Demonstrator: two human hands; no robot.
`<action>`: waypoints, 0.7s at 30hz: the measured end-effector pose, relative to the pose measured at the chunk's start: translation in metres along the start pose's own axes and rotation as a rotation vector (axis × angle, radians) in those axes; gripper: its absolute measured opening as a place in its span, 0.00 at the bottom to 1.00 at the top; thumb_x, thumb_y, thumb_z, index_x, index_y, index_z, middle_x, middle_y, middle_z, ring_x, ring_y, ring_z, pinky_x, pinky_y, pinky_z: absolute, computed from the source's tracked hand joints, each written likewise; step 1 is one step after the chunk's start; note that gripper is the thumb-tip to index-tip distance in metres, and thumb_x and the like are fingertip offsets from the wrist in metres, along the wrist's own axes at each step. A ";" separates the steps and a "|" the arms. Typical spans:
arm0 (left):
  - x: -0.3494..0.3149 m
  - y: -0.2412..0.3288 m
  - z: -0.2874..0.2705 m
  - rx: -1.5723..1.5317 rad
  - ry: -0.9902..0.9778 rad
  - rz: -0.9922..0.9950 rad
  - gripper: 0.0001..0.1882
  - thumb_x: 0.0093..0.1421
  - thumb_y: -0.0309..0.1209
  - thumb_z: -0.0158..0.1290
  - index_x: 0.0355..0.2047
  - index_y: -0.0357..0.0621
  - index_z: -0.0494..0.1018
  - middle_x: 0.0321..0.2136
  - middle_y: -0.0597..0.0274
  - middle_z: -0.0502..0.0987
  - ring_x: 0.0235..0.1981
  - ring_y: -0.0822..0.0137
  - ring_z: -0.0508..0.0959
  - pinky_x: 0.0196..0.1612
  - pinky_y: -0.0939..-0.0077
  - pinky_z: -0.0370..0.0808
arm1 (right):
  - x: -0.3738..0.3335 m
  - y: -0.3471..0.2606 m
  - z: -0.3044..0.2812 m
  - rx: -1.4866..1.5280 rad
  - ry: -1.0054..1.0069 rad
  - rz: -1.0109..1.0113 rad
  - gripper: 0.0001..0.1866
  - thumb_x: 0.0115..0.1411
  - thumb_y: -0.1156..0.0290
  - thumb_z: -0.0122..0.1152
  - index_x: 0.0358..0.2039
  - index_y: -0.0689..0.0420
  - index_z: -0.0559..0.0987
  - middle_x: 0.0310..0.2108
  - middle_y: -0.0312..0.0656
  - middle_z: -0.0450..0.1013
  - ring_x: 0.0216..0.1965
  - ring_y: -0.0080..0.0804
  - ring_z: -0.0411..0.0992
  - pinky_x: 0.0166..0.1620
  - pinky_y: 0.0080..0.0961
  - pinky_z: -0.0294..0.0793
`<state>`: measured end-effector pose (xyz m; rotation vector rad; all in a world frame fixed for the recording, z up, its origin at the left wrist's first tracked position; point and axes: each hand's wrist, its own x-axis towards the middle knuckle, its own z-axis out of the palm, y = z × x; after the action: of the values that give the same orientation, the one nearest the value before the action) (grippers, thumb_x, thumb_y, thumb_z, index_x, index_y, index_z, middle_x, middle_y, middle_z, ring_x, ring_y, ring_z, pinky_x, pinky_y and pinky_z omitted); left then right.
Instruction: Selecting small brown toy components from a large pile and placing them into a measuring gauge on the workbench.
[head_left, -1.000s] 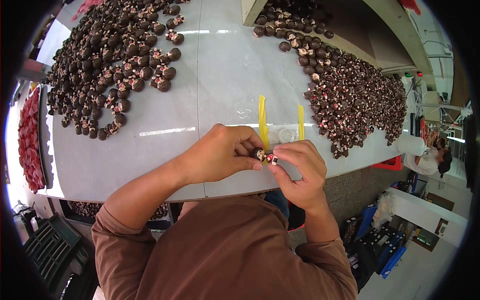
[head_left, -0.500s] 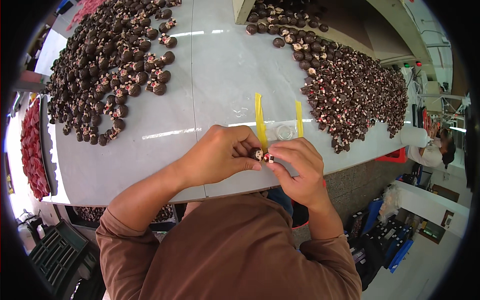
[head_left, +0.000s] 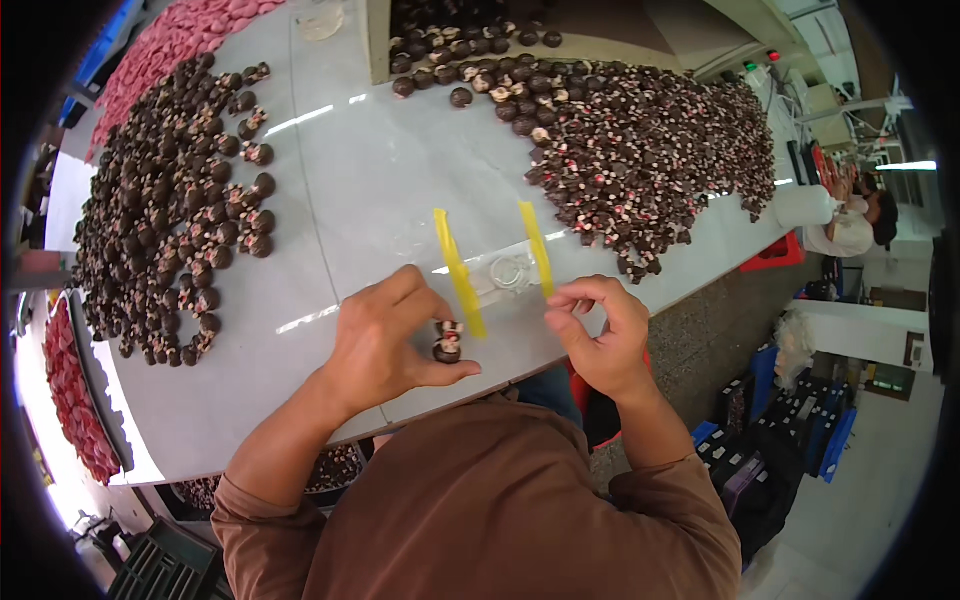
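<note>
My left hand (head_left: pixel 385 340) has its fingers and thumb round a small doll figurine (head_left: pixel 447 345), just above the near part of the table. The figurine's round dark-brown head is low, and its small brown, cream and red body points away from me. To the right, my right hand (head_left: pixel 606 335) is raised near the table's front edge, thumb and forefinger apart, and I see nothing in it. Between and beyond the hands, two yellow tape strips (head_left: pixel 530 235) and a clear plastic bag with a ring shape (head_left: pixel 508 272) lie on the table.
Many joined figurines (head_left: pixel 160 210) are heaped on the left of the pale table (head_left: pixel 370 190). Dark round heads (head_left: pixel 525 100) and a pile of small bodies (head_left: pixel 650 150) lie at the right. Pink pieces (head_left: pixel 180 45) are far left. A white roll (head_left: pixel 803 206) stands at the right edge.
The head and the body, held apart in two hands before, are now together in my left hand. My right hand has let go and drawn away rightward. The view has shifted to the right.
</note>
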<state>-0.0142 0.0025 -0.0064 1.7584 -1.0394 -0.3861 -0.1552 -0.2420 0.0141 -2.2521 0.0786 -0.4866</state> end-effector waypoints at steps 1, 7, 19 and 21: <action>0.000 -0.002 -0.003 0.085 0.048 0.023 0.25 0.37 0.33 0.81 0.31 0.41 0.78 0.27 0.60 0.74 0.25 0.63 0.75 0.28 0.70 0.74 | -0.005 0.007 -0.007 -0.057 0.068 0.027 0.10 0.60 0.76 0.73 0.40 0.61 0.82 0.34 0.40 0.83 0.32 0.27 0.78 0.36 0.23 0.74; 0.006 -0.007 -0.007 0.325 0.203 0.078 0.26 0.33 0.35 0.80 0.24 0.44 0.71 0.23 0.60 0.71 0.21 0.57 0.73 0.24 0.64 0.71 | -0.017 0.041 -0.050 -0.714 0.319 0.061 0.09 0.58 0.72 0.74 0.38 0.58 0.84 0.29 0.37 0.75 0.30 0.34 0.72 0.34 0.33 0.71; 0.017 -0.019 -0.030 0.521 0.453 -0.033 0.28 0.38 0.40 0.81 0.28 0.43 0.72 0.26 0.60 0.74 0.25 0.60 0.74 0.29 0.66 0.74 | -0.014 0.027 -0.024 -0.583 0.121 0.022 0.14 0.52 0.73 0.77 0.36 0.58 0.81 0.34 0.43 0.75 0.39 0.46 0.74 0.44 0.41 0.73; 0.021 -0.011 -0.043 0.580 0.470 -0.154 0.29 0.39 0.43 0.80 0.28 0.43 0.72 0.26 0.60 0.74 0.25 0.59 0.75 0.29 0.65 0.73 | -0.014 0.023 -0.027 -0.515 0.117 0.080 0.14 0.52 0.74 0.78 0.36 0.59 0.80 0.34 0.43 0.75 0.39 0.45 0.76 0.44 0.39 0.75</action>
<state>0.0315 0.0129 0.0066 2.3034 -0.7102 0.2655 -0.1757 -0.2736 0.0091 -2.7047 0.3919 -0.6062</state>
